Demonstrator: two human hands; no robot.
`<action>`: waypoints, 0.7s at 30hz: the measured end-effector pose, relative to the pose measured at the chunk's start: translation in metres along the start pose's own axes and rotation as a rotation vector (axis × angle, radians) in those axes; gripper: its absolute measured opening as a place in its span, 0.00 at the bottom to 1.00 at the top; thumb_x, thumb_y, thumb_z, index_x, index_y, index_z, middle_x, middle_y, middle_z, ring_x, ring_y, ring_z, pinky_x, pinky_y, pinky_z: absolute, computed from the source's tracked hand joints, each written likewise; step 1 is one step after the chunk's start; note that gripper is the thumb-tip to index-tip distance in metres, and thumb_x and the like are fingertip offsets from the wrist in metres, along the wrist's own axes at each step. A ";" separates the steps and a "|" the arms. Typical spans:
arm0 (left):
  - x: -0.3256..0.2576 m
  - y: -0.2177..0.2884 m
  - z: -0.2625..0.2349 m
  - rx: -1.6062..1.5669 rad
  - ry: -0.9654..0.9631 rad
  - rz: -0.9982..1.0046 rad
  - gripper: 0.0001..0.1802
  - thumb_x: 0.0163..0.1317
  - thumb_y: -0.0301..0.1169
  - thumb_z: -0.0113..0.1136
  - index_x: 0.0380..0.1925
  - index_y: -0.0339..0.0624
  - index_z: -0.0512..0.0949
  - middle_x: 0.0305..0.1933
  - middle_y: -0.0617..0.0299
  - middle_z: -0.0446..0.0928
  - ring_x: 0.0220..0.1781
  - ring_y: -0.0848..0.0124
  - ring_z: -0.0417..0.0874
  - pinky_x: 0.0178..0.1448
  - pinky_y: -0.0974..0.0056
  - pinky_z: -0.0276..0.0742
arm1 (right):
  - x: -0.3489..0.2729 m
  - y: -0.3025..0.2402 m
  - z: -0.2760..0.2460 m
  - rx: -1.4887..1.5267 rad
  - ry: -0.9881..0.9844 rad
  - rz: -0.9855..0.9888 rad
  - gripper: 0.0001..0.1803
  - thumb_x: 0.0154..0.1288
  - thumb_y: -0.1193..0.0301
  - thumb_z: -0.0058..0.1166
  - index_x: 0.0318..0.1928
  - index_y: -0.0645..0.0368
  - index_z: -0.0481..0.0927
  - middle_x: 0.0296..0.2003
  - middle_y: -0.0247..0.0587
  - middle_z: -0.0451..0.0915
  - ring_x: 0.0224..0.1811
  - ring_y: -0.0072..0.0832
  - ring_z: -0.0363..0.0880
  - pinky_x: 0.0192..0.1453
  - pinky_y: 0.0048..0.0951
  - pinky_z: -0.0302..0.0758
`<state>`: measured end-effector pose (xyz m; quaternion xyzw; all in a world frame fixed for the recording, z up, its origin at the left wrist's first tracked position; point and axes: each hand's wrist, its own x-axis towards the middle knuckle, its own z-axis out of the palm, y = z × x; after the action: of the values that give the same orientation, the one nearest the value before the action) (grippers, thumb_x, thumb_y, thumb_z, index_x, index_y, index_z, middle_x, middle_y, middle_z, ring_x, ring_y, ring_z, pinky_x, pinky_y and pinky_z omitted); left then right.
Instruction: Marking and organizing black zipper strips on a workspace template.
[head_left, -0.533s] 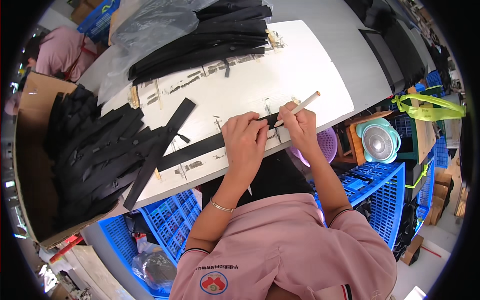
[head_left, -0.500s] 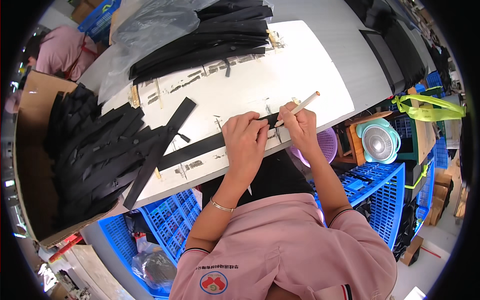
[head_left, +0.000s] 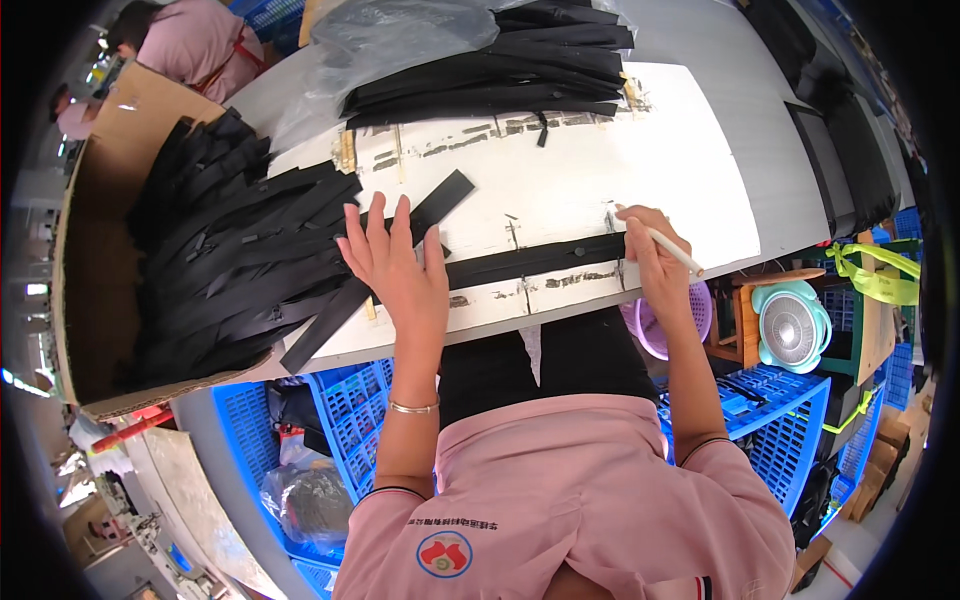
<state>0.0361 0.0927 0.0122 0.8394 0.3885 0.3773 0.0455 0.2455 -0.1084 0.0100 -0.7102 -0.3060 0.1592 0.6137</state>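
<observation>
A long black fabric strip [head_left: 540, 260] lies flat along the near edge of a white marked board [head_left: 690, 150]. At its right end, my right hand [head_left: 658, 255] is closed around a white pen [head_left: 672, 249], its fingers at the strip's end. My left hand [head_left: 398, 265] is open with fingers spread, over a loose black strip [head_left: 445, 200] that lies slantwise beside the pile. Whether its fingertips touch that strip I cannot tell. Left of this hand, many black strips [head_left: 230, 260] spill out of a cardboard box [head_left: 85, 240].
More black strips [head_left: 500, 75] lie across the board's far side, partly under clear plastic [head_left: 390, 45]. Blue crates [head_left: 345, 420], a purple basket [head_left: 700, 315] and a teal fan [head_left: 790, 325] stand below the table edge. Another person [head_left: 195, 45] sits at the far left.
My left hand has come off the long strip, moved left and spread open. My right hand has shifted along to the strip's right end, and the pen now tilts down toward me.
</observation>
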 end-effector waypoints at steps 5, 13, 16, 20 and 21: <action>0.008 -0.009 -0.002 -0.048 -0.056 -0.047 0.07 0.61 0.26 0.72 0.39 0.46 0.85 0.69 0.56 0.77 0.84 0.46 0.59 0.85 0.36 0.37 | 0.000 -0.010 0.004 -0.625 -0.109 -0.375 0.13 0.62 0.69 0.73 0.43 0.55 0.83 0.27 0.39 0.80 0.27 0.33 0.80 0.33 0.33 0.74; -0.043 0.043 0.004 -0.321 -0.192 0.125 0.05 0.61 0.26 0.71 0.36 0.48 0.84 0.62 0.62 0.83 0.75 0.54 0.73 0.83 0.38 0.49 | 0.047 -0.002 0.014 -0.778 0.000 -0.381 0.14 0.64 0.67 0.73 0.44 0.55 0.80 0.33 0.39 0.81 0.29 0.38 0.82 0.34 0.36 0.77; -0.049 0.058 0.006 -0.387 -0.355 0.182 0.05 0.66 0.25 0.67 0.40 0.44 0.86 0.60 0.59 0.84 0.74 0.57 0.77 0.83 0.41 0.54 | 0.064 0.004 0.013 -0.805 0.060 -0.362 0.13 0.66 0.67 0.71 0.44 0.55 0.80 0.34 0.40 0.83 0.29 0.40 0.82 0.34 0.36 0.78; -0.044 0.061 0.011 -0.494 -0.397 0.199 0.09 0.68 0.26 0.66 0.47 0.40 0.85 0.62 0.56 0.84 0.74 0.54 0.77 0.82 0.44 0.61 | 0.045 -0.008 0.017 -0.807 0.100 -0.370 0.11 0.68 0.70 0.68 0.48 0.56 0.82 0.36 0.42 0.85 0.33 0.40 0.84 0.38 0.36 0.79; -0.043 0.063 0.010 -0.520 -0.421 0.210 0.09 0.68 0.26 0.67 0.47 0.40 0.85 0.62 0.56 0.84 0.74 0.54 0.77 0.82 0.43 0.61 | 0.031 -0.012 0.017 -0.735 0.051 -0.424 0.12 0.67 0.71 0.68 0.49 0.56 0.82 0.40 0.42 0.87 0.39 0.40 0.85 0.44 0.38 0.80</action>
<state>0.0641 0.0214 0.0028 0.8946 0.1729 0.2848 0.2978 0.2566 -0.0749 0.0229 -0.8069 -0.4666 -0.1078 0.3459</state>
